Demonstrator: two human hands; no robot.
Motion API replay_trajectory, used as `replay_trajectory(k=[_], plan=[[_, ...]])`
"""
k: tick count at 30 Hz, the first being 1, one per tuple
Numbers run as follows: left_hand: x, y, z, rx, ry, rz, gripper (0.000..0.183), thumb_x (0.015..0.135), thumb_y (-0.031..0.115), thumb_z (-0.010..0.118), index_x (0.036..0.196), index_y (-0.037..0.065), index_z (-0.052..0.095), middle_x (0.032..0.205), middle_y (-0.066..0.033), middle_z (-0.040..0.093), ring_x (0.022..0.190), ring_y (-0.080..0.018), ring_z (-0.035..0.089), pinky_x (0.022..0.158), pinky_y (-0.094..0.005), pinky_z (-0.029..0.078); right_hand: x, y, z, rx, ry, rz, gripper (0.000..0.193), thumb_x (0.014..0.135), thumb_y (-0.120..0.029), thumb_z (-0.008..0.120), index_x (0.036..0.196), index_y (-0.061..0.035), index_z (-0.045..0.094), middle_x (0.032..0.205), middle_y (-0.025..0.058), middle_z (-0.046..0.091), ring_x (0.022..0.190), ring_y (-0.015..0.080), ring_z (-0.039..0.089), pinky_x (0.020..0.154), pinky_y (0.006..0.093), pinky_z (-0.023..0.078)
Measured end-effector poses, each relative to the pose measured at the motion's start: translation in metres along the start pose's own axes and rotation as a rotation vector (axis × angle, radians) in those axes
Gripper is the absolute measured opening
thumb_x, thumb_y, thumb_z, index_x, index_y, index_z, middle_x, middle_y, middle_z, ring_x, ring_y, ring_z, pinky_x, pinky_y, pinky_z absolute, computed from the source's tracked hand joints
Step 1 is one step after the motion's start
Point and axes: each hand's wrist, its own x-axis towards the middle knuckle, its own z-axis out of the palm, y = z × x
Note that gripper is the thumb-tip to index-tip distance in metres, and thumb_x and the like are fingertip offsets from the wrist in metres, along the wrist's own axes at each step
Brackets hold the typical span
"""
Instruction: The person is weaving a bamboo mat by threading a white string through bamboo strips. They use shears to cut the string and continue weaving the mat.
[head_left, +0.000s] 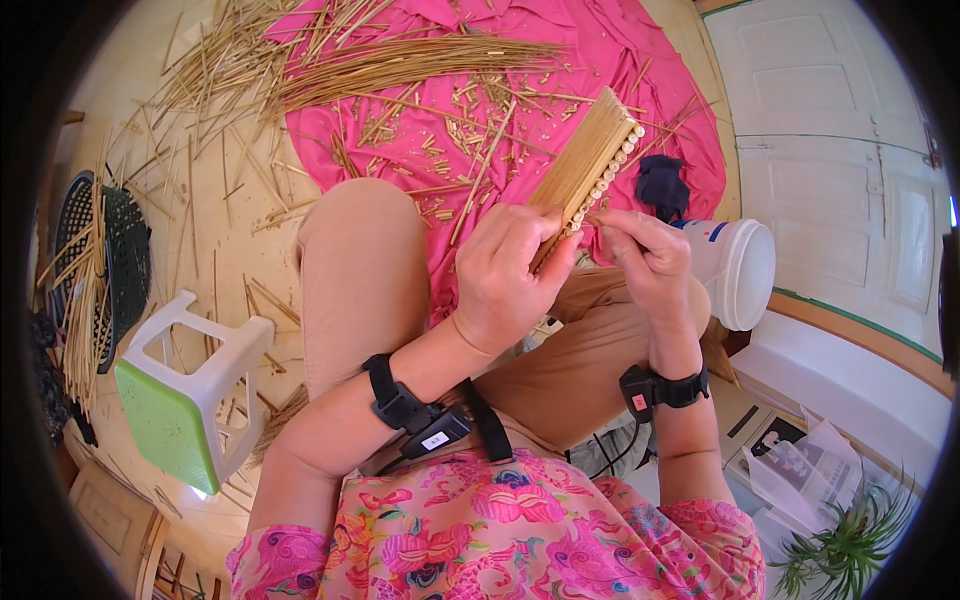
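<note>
Between my legs and the pink cloth I hold up a flat panel of straw stalks [580,165], tilted toward the upper right. Pale, rounded knots or cut ends line its right edge in a row. My left hand [505,265] is closed around the panel's lower end, thumb near the edge row. Close beside that row, the thumb and fingers of my right hand [650,255] are pinched together. Whatever they grip is too small to make out. The panel's bottom end is partly hidden behind my left hand.
Ahead lies a pink cloth [625,75] with a long bundle of stalks [420,65] and short cut pieces. A white bucket [745,275] and dark cloth [662,185] are at right. Leftward stand a tipped green-topped stool [165,420] and a dark basket [130,262]. A plant [850,545] is lower right.
</note>
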Motion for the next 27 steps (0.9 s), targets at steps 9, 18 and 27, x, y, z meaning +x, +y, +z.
replay_trajectory(k=[9,18,27], plan=[[-0.009,0.007,0.006,-0.033,-0.078,0.005,0.028,0.074,0.006,0.083,0.095,0.002,0.064,0.093,-0.0125,0.07,0.079,-0.0269,0.067,0.067,-0.0344,0.054,-0.012,0.016,-0.011,0.141,-0.006,0.119,0.013,0.09,0.004,0.064,0.099,0.0022,0.073,0.08,0.0064,0.07,0.067,0.0108,0.064,0.06,0.0246,0.052],[-0.028,0.017,0.022,-0.119,-0.236,0.229,0.043,0.081,0.008,0.07,0.12,-0.006,0.062,0.114,-0.0193,0.064,0.09,-0.0274,0.064,0.075,-0.0336,0.056,-0.054,0.02,-0.059,-0.018,0.011,0.349,0.011,0.094,0.001,0.061,0.093,0.0046,0.072,0.077,0.0073,0.071,0.067,0.0128,0.066,0.063,0.0254,0.054],[-0.028,0.019,0.021,-0.145,-0.25,0.201,0.043,0.076,0.007,0.065,0.117,-0.008,0.062,0.111,-0.0181,0.063,0.084,-0.024,0.063,0.073,-0.0312,0.056,-0.056,0.011,-0.057,-0.049,0.026,0.25,0.011,0.094,0.002,0.06,0.092,0.006,0.07,0.081,0.0084,0.071,0.07,0.0138,0.067,0.063,0.0258,0.055]])
